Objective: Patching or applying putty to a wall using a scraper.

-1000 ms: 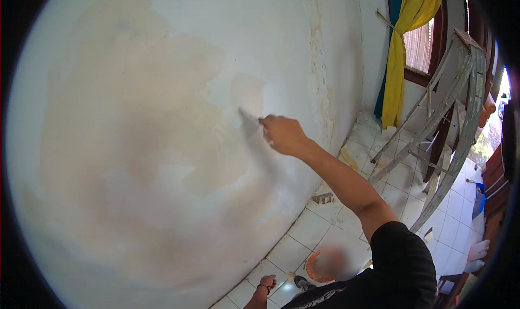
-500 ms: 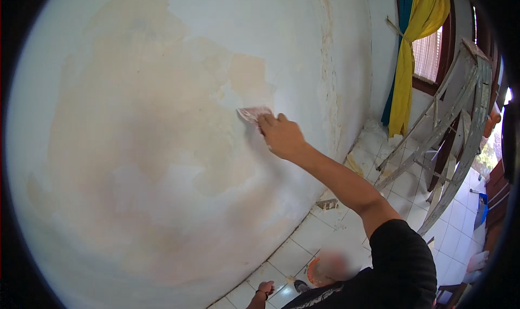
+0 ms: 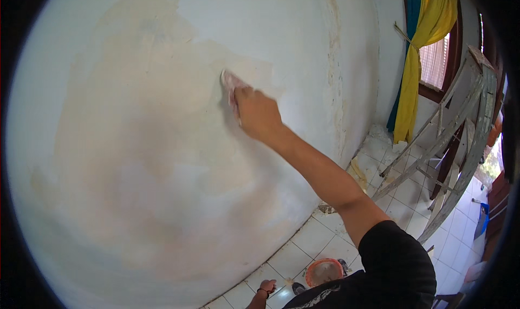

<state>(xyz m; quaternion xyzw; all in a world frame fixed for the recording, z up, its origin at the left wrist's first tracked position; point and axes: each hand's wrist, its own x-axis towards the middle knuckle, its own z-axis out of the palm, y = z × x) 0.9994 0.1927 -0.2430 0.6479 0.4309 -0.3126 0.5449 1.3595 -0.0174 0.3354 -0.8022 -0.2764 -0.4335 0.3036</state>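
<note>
My right hand (image 3: 254, 108) is closed on a small putty scraper (image 3: 230, 81) smeared with pale, pinkish filler. Its blade lies against the white wall (image 3: 281, 38), inside a large beige, blotchy patch (image 3: 146, 76), and casts a shadow below. Low by my side, near the foot of the wall, my left hand (image 3: 268, 285) hangs with fingers curled; whether anything is in them is hidden. An orange-rimmed bucket (image 3: 325, 272) of greyish paste stands on the floor beside my shoe (image 3: 298, 288).
A worn folding ladder (image 3: 466, 152) stands on the tiled floor (image 3: 303, 238) at right. Behind it are yellow (image 3: 406, 108) and teal curtains at a wooden-framed window (image 3: 433, 65). Debris (image 3: 379, 141) lies in the corner; a doorway (image 3: 493, 163) shows at far right.
My right hand and scraper have moved up and left across the wall, the scraper turned more upright. The view has shifted slightly, with the ladder and curtains lying further right and lower.
</note>
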